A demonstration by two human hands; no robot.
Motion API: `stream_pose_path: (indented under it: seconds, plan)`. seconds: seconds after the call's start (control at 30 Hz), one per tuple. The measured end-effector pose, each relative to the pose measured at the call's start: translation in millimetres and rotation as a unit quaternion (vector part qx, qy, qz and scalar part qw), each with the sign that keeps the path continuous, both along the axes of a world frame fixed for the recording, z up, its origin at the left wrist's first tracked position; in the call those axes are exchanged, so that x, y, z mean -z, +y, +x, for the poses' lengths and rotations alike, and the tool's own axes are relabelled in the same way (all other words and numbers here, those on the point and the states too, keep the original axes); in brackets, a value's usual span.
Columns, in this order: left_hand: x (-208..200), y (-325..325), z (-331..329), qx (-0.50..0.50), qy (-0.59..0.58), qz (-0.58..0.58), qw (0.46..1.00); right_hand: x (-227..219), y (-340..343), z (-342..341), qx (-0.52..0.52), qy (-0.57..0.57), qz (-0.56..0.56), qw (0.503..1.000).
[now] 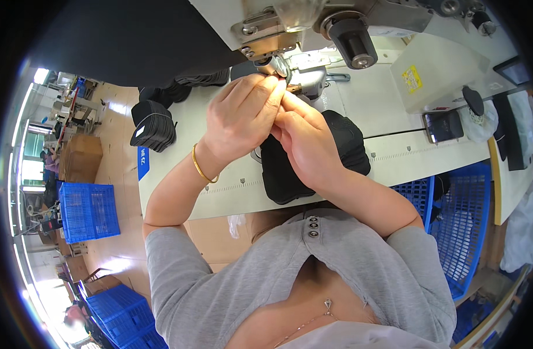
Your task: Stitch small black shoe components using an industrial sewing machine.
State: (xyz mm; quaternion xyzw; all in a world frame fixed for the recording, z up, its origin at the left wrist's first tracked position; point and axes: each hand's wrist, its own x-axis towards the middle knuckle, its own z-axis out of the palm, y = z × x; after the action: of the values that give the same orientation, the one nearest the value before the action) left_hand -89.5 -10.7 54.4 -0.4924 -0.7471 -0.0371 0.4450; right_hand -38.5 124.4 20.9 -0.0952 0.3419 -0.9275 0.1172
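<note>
My left hand (pixel 243 113), with a gold bangle at the wrist, and my right hand (pixel 307 136) meet at the fingertips, right by the metal working end of a sewing machine (pixel 272 43). Fingers of both hands are pinched together. Whatever they hold is mostly hidden; only a thin dark edge shows at the tips. Beneath and beside my right hand lies a pile of black fabric pieces (pixel 281 177) on the white worktable (pixel 214 200). Part of that pile is covered by my hand and wrist.
Tied stacks of black pieces (pixel 153 125) sit at the table's left. A phone (pixel 443 127) lies at the right, near a light machine housing (pixel 438 72). A blue crate (pixel 461 232) stands below the right edge. More blue crates (pixel 89 212) and a cardboard box (pixel 81 158) occupy the floor at left.
</note>
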Motion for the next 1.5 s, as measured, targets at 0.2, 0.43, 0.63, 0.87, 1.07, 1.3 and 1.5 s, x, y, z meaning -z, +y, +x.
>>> stream_pose_path:
  seconds: [0.2,0.43,0.63,0.87,1.07,1.3,1.5]
  plan:
    - [1,8,3,-0.012,0.005,0.025,1.0,0,4,1,-0.003,0.003,0.01,1.0]
    - [0,19,12,-0.06,-0.034,0.051,0.996,-3,7,4,0.018,-0.016,-0.005,1.0]
    - [4,21,12,-0.068,-0.041,0.074,0.994,-1,10,4,0.017,0.006,0.007,1.0]
    - [10,13,8,-0.049,-0.055,0.099,0.992,-1,9,4,0.034,-0.022,0.003,0.999]
    - [16,10,5,-0.037,-0.05,0.111,0.992,6,12,5,0.019,-0.012,0.011,1.0]
    - [18,0,-2,-0.051,-0.036,0.116,0.991,10,15,7,0.022,0.01,0.024,0.999]
    - [16,-1,-4,-0.038,-0.047,0.115,0.992,11,13,7,0.029,0.023,0.052,0.998]
